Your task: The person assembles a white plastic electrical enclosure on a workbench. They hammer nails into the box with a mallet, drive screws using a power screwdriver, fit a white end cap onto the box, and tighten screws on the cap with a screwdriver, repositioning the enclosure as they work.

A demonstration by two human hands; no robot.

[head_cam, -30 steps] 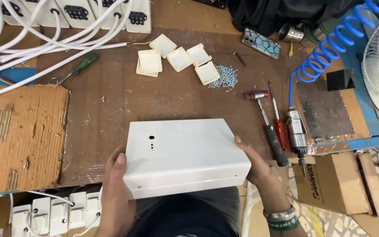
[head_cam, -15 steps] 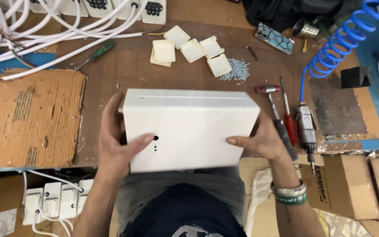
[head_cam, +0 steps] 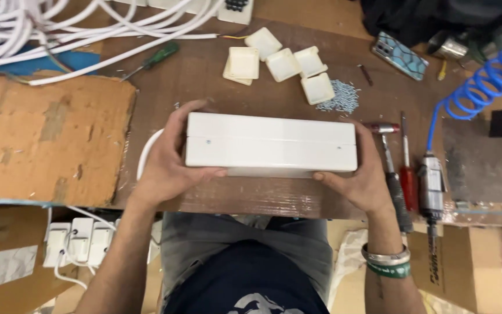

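Note:
A long white plastic box [head_cam: 269,145] stands on its narrow side on the brown workbench [head_cam: 204,81], a seam and two small screw holes facing up. My left hand [head_cam: 169,160] grips its left end, thumb along the front edge. My right hand [head_cam: 358,174] holds its right end, fingers wrapped behind. A white cable [head_cam: 144,154] curves out by my left wrist.
Several small white square covers [head_cam: 283,64] and a pile of small screws [head_cam: 339,96] lie beyond the box. To the right are a hammer [head_cam: 389,168], a red-handled screwdriver [head_cam: 408,174], a pneumatic tool [head_cam: 432,186] with blue coiled hose [head_cam: 483,81], and a phone [head_cam: 399,55]. White cables [head_cam: 59,29], green screwdriver [head_cam: 152,58] and cardboard sheet [head_cam: 47,139] sit left.
I have turned the white box from its broad face up onto its narrow side; both hands shifted to its ends. The view moved closer to the bench.

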